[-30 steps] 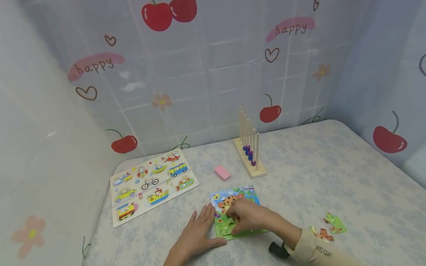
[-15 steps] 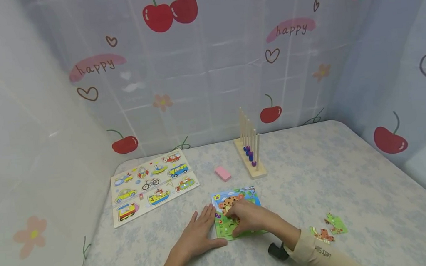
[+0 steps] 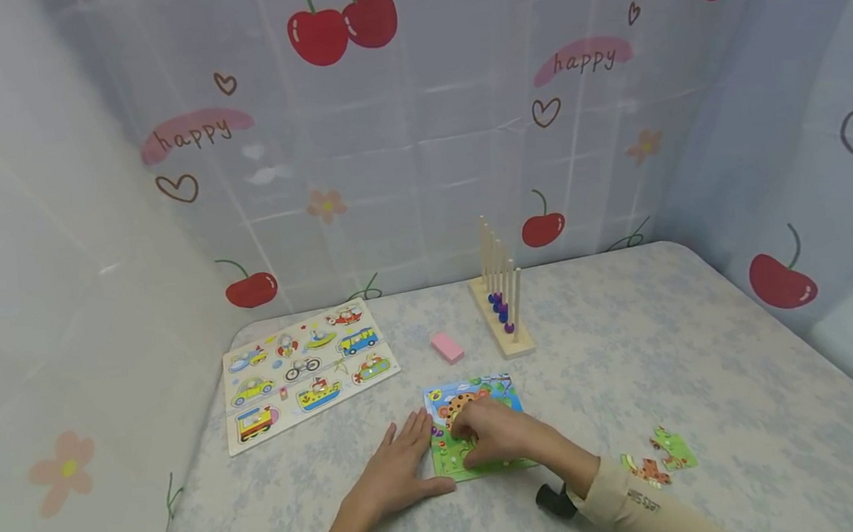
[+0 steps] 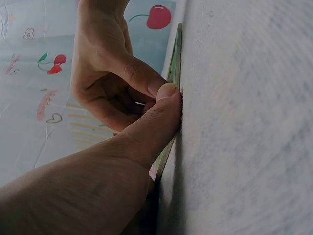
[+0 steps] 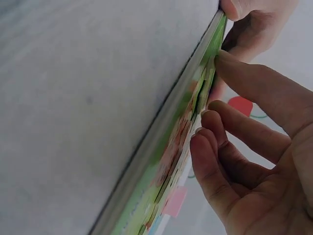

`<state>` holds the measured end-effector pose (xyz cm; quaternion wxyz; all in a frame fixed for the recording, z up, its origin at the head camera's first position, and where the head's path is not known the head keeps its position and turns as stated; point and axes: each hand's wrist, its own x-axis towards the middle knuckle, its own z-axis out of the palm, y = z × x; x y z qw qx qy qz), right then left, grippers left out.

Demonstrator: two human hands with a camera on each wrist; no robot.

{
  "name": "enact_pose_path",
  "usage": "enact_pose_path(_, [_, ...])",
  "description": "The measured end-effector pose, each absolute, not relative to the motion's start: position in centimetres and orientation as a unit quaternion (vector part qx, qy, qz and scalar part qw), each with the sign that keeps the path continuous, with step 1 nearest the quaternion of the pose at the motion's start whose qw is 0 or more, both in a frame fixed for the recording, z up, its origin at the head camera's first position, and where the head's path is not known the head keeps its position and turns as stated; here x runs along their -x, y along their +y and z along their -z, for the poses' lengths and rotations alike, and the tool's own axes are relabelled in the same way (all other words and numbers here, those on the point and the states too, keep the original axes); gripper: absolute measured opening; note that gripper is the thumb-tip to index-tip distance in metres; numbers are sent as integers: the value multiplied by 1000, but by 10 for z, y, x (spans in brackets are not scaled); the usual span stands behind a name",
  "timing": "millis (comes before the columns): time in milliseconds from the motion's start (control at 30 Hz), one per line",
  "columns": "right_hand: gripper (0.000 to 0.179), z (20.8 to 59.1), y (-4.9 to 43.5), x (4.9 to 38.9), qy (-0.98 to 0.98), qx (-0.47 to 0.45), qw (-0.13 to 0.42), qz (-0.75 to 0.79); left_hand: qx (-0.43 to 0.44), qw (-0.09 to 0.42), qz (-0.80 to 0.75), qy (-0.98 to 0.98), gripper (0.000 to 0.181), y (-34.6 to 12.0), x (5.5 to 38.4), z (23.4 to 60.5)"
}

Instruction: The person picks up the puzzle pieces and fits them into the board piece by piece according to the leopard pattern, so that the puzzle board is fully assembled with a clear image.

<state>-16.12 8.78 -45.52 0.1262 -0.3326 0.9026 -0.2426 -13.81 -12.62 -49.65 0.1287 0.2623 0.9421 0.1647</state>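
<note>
A jigsaw puzzle (image 3: 453,463) with a spotted animal on a green and blue ground lies flat before me. My left hand (image 3: 393,473) rests beside it, fingers straight along the left edge and thumb at the near left corner. Over the middle of the puzzle, my right hand (image 3: 503,434) bends its fingers and thumb down to the surface. In the right wrist view, thumb and fingertips pinch a green puzzle piece (image 5: 201,93) that stands slightly proud of the board. The right hand hides much of the picture in the head view.
Two loose puzzle pieces (image 3: 674,450) lie to the right, near the right sleeve (image 3: 633,504). A vehicle peg puzzle board (image 3: 269,366) sits at the back left. A pink block (image 3: 447,347) and a wooden peg rack (image 3: 515,344) with blue and purple beads stand behind.
The right hand's fingers shift slightly over the puzzle, and the piece under them sits lower than a second ago. The left hand stays in place.
</note>
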Motion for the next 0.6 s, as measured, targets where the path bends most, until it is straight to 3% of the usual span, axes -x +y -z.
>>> enact_pose_path(367, [28,457,85,162,909,327,127,224,-263,126,-164,942,105,-127,138,496])
enact_pose_path(600, [35,436,93,162,899,327,135,259,-269,115,-157,943,105,-127,137,496])
